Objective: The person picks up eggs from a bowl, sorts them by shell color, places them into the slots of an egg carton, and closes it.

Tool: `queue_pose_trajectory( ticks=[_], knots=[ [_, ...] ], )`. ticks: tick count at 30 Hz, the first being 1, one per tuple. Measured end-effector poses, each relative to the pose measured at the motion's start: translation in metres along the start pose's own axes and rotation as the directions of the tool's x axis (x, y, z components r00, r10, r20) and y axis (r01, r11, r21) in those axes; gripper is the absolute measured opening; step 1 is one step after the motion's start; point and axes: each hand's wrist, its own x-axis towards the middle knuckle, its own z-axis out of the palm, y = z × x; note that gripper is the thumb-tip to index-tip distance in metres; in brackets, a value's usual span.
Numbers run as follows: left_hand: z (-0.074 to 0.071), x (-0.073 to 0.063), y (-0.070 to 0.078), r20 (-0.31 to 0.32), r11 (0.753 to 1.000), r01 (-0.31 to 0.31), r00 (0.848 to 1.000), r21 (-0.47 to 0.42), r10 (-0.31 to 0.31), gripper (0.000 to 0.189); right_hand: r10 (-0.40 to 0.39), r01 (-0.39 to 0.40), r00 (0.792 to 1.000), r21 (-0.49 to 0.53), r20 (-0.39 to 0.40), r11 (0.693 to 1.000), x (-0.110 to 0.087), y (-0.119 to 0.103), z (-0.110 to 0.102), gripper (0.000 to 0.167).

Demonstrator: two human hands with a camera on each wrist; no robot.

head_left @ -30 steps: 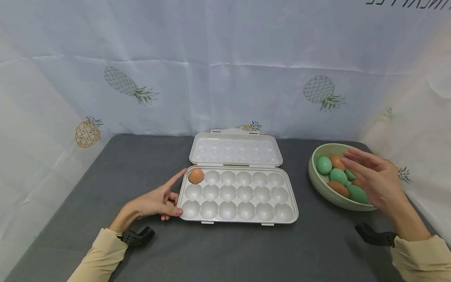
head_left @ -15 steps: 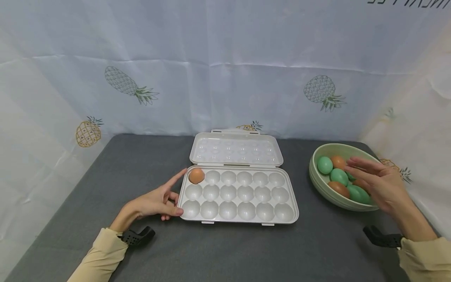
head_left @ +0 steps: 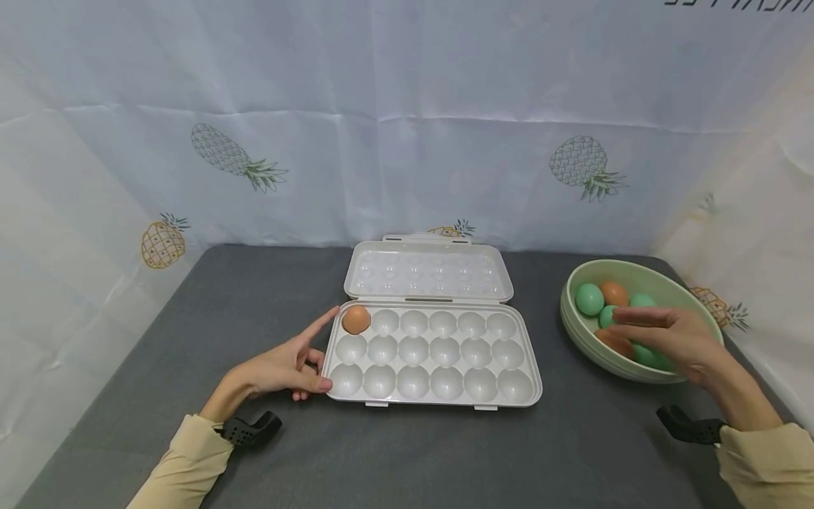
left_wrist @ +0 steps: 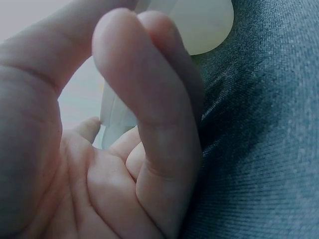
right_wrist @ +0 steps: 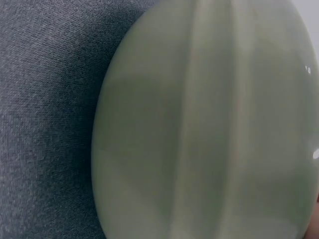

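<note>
A white egg box (head_left: 444,353) lies with its lid (head_left: 429,272) folded back. One brown egg (head_left: 356,319) sits in its far left cup. My left hand (head_left: 282,367) rests at the box's left side, index finger stretched to the far corner, thumb at the near one. In the left wrist view its other fingers (left_wrist: 162,99) bend inward, holding nothing. Over the pale green bowl (head_left: 575,339) on the right, my right hand (head_left: 689,343) reaches in with extended fingers close above a brown egg (head_left: 615,344). Its thumb is hidden. The bowl's wall (right_wrist: 204,124) fills the right wrist view.
Several green eggs (head_left: 589,300) and brown eggs (head_left: 613,293) share the bowl, which looks like two stacked ones. A dark grey cloth (head_left: 407,459) covers the table. A white curtain (head_left: 407,170) with pineapple prints hangs behind and along both sides.
My right hand has come down into the bowl, its fingers lower and nearer the eggs. My left hand keeps its place at the egg box. The head view has shifted slightly.
</note>
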Motion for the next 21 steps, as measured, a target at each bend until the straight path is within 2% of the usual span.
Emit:
queue_pose_trajectory(
  ticks=[3,8,11,15,21],
  knots=[
    [0.000,0.000,0.000,0.001,1.000,-0.001,1.000,0.000,0.001,0.120,0.018,-0.017,1.000,-0.055,0.018,0.998,0.000,-0.001,0.000,0.025],
    [-0.001,0.000,0.000,-0.003,1.000,-0.004,1.000,0.002,0.004,0.120,0.036,-0.029,0.999,-0.164,0.036,0.986,0.003,-0.005,0.002,0.051],
    [-0.001,0.000,-0.001,-0.005,1.000,-0.003,1.000,0.001,0.003,0.120,0.033,-0.020,0.997,-0.187,0.069,0.982,0.006,-0.005,0.004,0.058],
    [0.000,-0.001,-0.001,-0.002,1.000,0.000,1.000,0.000,0.000,0.119,0.026,0.000,0.989,-0.172,0.147,0.985,0.009,-0.003,0.004,0.054],
    [0.001,-0.001,-0.001,0.000,1.000,-0.005,1.000,-0.002,0.005,0.119,0.018,0.010,0.974,-0.119,0.227,0.993,0.011,-0.001,0.002,0.038]
  ],
)
